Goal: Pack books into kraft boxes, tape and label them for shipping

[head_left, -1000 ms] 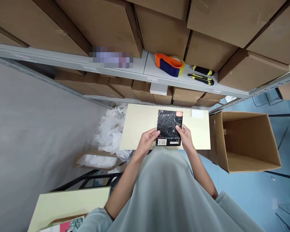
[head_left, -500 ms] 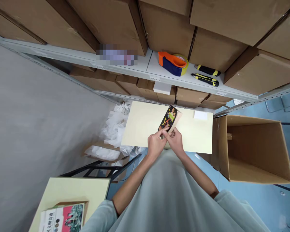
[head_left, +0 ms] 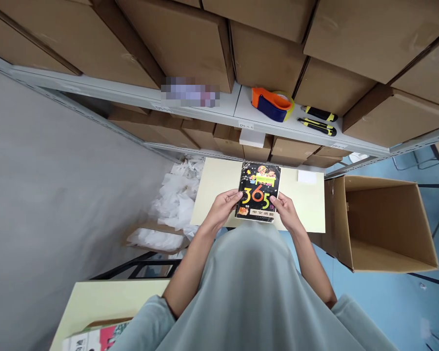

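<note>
A black-covered book (head_left: pixel 258 192) with a large colourful "365" and cartoon figures faces up toward me, upright to my view. My left hand (head_left: pixel 224 208) grips its left edge, thumb on the cover. On the opposite edge my right hand (head_left: pixel 287 210) holds it the same way, with the fingers behind hidden by the book. Beneath and behind the book lies the pale yellow tabletop (head_left: pixel 215 180). A small white card or pad (head_left: pixel 307 176) rests at the table's right back corner.
A grey shelf (head_left: pixel 227 105) of cardboard boxes carries a tape dispenser (head_left: pixel 272 105) and utility knives (head_left: pixel 318 121). An open carton (head_left: pixel 388 224) stands at right. White crumpled packing material (head_left: pixel 175 195) lies left. Books (head_left: pixel 95 337) lie on a second table (head_left: pixel 109 297) at lower left.
The book has turned from tilted and partly edge-on to squarely facing me. My hands have moved apart from its lower end to its two sides.
</note>
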The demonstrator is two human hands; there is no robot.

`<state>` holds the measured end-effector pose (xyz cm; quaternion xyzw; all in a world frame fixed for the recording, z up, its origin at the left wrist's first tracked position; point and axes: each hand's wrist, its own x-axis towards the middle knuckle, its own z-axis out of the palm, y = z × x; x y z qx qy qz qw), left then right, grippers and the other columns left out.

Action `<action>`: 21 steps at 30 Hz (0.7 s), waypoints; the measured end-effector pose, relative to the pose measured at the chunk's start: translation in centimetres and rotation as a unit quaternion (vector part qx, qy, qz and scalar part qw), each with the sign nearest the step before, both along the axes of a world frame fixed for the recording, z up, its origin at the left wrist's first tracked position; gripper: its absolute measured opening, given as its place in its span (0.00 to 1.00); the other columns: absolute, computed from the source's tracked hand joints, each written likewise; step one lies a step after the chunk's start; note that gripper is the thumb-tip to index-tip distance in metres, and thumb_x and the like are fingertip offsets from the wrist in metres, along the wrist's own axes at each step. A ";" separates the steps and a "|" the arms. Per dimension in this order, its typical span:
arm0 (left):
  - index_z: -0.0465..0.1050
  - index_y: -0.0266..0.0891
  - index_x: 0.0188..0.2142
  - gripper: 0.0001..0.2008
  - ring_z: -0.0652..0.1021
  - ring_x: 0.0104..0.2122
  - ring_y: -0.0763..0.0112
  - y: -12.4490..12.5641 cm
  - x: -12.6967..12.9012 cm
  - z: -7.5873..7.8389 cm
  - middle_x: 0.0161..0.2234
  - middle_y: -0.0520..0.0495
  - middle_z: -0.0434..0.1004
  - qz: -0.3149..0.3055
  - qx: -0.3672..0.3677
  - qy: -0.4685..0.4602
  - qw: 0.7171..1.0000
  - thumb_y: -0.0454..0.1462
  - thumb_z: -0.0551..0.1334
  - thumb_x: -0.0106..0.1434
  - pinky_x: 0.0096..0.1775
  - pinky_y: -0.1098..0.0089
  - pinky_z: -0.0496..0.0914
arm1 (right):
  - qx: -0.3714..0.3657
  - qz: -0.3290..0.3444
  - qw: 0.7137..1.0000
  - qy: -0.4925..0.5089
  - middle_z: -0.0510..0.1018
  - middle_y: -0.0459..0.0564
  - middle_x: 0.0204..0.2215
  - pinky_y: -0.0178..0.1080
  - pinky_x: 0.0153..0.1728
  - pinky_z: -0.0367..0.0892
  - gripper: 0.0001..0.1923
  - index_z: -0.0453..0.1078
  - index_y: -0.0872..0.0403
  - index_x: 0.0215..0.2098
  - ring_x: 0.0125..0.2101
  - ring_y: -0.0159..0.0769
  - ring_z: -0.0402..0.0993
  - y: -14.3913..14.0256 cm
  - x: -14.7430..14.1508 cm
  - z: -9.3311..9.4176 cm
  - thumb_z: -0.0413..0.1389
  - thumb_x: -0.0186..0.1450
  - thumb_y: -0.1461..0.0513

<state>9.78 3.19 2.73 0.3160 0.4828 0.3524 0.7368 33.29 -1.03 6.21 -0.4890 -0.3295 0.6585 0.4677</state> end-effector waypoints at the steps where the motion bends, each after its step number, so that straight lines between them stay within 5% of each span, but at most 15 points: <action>1: 0.86 0.35 0.47 0.33 0.89 0.43 0.53 -0.1 -0.2 0.1 0.45 0.36 0.91 0.001 -0.002 -0.006 1.000 0.60 0.80 0.55 0.46 0.60 0.83 | -0.003 0.002 1.000 -0.001 0.90 0.50 0.44 0.48 0.50 0.82 0.29 0.83 0.48 0.53 0.46 0.48 0.87 0.0 -0.2 -0.1 0.71 0.64 0.39; 15: 0.87 0.37 0.46 0.34 0.89 0.44 0.53 0.4 -3.9 0.3 0.43 0.37 0.91 0.054 -0.028 -0.014 0.998 0.57 0.84 0.48 0.47 0.58 0.84 | -0.013 0.018 0.998 -0.059 0.90 0.51 0.46 0.48 0.52 0.82 0.32 0.82 0.48 0.55 0.52 0.49 0.86 1.2 -4.7 -0.7 0.67 0.66 0.36; 21: 0.85 0.35 0.47 0.36 0.89 0.47 0.50 0.6 -4.5 0.5 0.47 0.35 0.90 0.126 0.026 0.044 0.991 0.57 0.83 0.49 0.56 0.50 0.83 | 0.037 -0.134 0.965 -0.224 0.81 0.60 0.65 0.55 0.65 0.76 0.38 0.77 0.49 0.65 0.64 0.52 0.79 1.8 -6.6 -1.5 0.68 0.65 0.38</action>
